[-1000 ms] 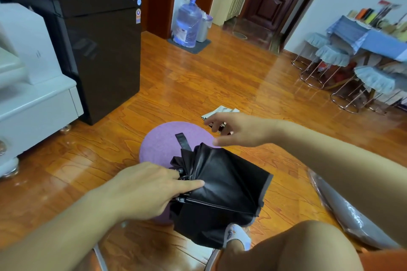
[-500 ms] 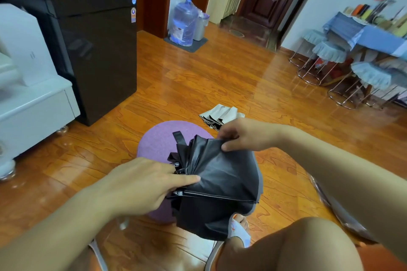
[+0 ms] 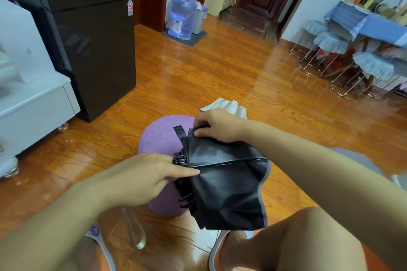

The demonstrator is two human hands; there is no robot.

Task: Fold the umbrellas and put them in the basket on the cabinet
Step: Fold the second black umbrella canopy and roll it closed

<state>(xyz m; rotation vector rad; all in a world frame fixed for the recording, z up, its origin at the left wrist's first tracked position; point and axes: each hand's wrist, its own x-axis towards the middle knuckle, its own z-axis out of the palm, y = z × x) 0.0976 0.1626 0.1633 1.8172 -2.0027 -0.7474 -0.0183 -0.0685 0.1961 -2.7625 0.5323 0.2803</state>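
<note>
Above a round purple cushioned stool (image 3: 160, 138) on the glossy orange-brown wooden floor (image 3: 220, 68), a black collapsed umbrella with loose fabric folds (image 3: 224, 182) is held between both hands. Left hand (image 3: 141, 180) grips the bunched rib end at the canopy's left, index finger extended along a rib; right hand (image 3: 218, 125) pinches the upper fabric edge beside the black closure strap (image 3: 179, 132). Behind the right hand, touching the floor, lies a second, pale grey folded umbrella (image 3: 226, 105). Stickers on the tall black glass-fronted refrigerator (image 3: 92, 46) are too small to read. Open floor extends ahead toward a blue water jug (image 3: 182, 15); frilled stools (image 3: 330, 44) stand well apart at right.
</note>
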